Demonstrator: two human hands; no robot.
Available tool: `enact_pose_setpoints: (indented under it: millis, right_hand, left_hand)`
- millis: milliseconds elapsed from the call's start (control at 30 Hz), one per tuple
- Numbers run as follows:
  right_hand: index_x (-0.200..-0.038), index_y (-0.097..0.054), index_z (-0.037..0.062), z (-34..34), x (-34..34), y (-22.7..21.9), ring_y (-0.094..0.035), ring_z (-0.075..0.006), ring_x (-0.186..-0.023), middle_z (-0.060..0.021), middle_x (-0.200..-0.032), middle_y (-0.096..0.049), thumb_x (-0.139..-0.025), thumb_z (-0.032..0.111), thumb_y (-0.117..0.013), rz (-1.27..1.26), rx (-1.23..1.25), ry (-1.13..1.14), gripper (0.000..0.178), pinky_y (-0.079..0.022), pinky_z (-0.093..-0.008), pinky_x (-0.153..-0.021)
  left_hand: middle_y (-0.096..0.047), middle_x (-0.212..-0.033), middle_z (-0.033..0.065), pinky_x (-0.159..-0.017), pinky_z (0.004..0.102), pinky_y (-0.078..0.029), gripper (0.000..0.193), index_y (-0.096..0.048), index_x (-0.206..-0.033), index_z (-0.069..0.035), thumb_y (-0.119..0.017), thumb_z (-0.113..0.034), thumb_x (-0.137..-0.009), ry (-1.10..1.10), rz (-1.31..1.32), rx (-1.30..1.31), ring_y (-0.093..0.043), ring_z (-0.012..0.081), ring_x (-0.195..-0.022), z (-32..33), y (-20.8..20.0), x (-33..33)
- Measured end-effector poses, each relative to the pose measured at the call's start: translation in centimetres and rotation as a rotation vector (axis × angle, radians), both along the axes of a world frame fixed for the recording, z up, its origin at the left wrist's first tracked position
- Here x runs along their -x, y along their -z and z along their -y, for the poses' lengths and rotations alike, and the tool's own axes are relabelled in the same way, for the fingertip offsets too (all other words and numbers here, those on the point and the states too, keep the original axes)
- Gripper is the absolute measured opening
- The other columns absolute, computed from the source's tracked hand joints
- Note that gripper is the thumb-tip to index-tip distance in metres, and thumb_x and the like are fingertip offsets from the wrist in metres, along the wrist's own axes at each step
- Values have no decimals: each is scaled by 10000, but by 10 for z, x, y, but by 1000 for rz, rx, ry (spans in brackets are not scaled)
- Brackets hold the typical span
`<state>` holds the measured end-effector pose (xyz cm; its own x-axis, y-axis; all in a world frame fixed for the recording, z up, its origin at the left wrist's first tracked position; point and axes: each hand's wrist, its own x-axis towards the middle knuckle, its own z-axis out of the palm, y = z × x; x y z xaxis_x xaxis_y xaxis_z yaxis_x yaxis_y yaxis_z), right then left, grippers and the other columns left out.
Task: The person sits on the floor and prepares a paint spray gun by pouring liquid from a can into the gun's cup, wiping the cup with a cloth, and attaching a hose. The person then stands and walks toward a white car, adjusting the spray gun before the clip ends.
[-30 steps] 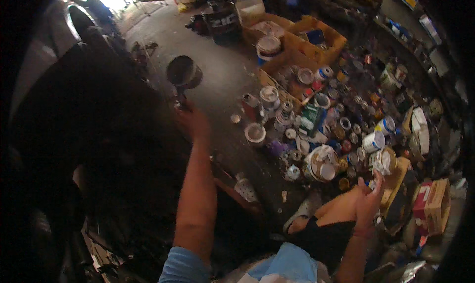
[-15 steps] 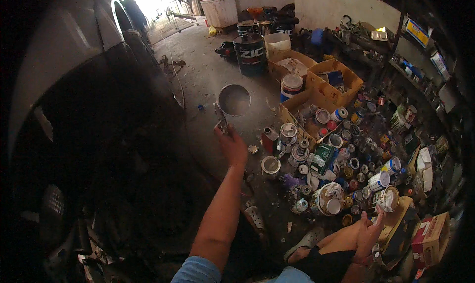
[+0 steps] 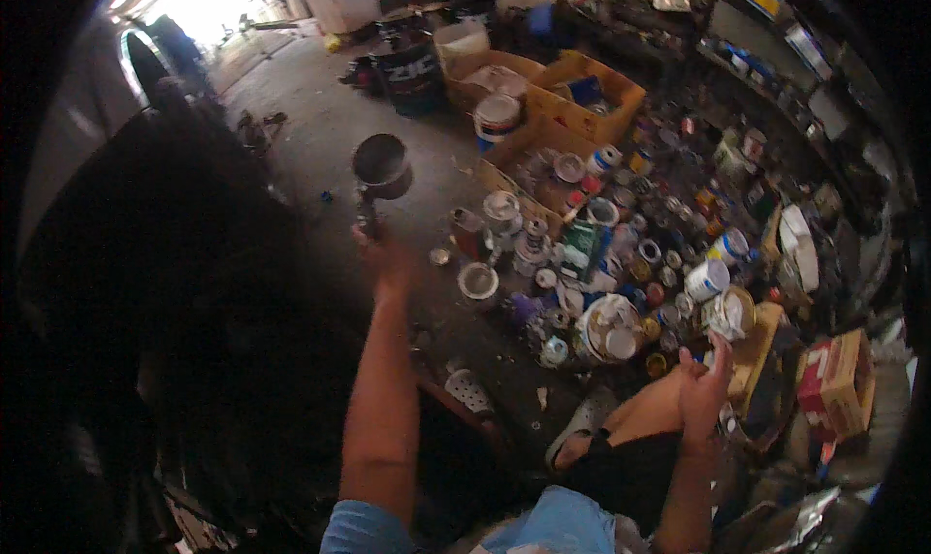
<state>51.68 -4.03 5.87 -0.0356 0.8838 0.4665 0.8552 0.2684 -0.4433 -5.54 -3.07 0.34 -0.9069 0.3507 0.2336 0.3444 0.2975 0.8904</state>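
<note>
My left hand (image 3: pixel 386 258) stretches forward over the floor, closed around the grip of what looks like a spray gun (image 3: pixel 367 208). A round, dark-grey metal cup (image 3: pixel 381 159) shows just beyond the grip and seems joined to it. Motion blurs the fingers. My right hand (image 3: pixel 705 384) lies by my bent right knee, its thumb and forefinger apart, with nothing visible in it. Close to it stands a tub with crumpled white material (image 3: pixel 729 312).
A dark vehicle body (image 3: pixel 145 215) fills the left side. Many used paint cans (image 3: pixel 611 326) and jars crowd the floor at right. Behind them are open cardboard boxes (image 3: pixel 590 98) and a black drum (image 3: pixel 407 74). A red-and-brown carton (image 3: pixel 836 384) sits at far right.
The view has swung, shifting the scene left and up. My left hand still grips the spray gun, whose cup now appears tilted and darker inside. The right hand stays by the knee.
</note>
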Motion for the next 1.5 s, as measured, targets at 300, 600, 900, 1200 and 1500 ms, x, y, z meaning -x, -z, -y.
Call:
enact_pose_setpoints:
  millis: [300, 600, 900, 1200, 1500]
  right_hand:
    - [-1424, -621, 25, 0, 4, -7, -591, -404, -1377, -184, -1436, -661, -979, 303, -824, -13, 40, 0, 562, -451, -507, -1189]
    - [-1425, -616, 27, -1, 8, -9, -592, -418, -1361, -197, -1441, -644, -979, 279, -827, -19, 41, -21, 554, -452, -515, -1184]
    - [-1427, -616, 34, -1, 6, -6, -593, -410, -1362, -189, -1438, -648, -976, 287, -831, -19, 36, -7, 560, -450, -520, -1184]
    - [-1418, -626, 36, -3, 7, -9, -609, -406, -1344, -183, -1420, -660, -965, 303, -844, -20, 21, -27, 569, -467, -517, -1170]
    - [-1407, -640, 29, -8, 6, -11, -622, -401, -1339, -185, -1423, -662, -946, 311, -857, -118, 66, -63, 582, -478, -497, -1164]
  left_hand:
    - [-522, -1583, 345, -1195, 561, -432, 913, -286, -1686, 19, -464, -658, -1099, -38, 73, 327, -510, 526, -1464, 24, 24, 56]
    - [-555, -1562, 356, -1223, 518, -414, 871, -498, -1546, 104, -532, -625, -1072, -180, 14, 274, -542, 482, -1465, 25, 25, 58]
    - [-630, -1468, 348, -1154, 561, -454, 791, -529, -1533, 29, -491, -612, -1071, -118, 49, 335, -585, 517, -1395, 26, 13, 50]
    - [-652, -1426, 314, -1106, 565, -471, 840, -503, -1545, 20, -510, -661, -1052, -97, 17, 309, -605, 495, -1339, 19, 33, 66]
    - [-693, -1267, 105, -981, 386, -530, 478, -571, -1492, -45, -582, -322, -1102, 327, 447, 105, -668, 222, -1134, 20, 23, 54]
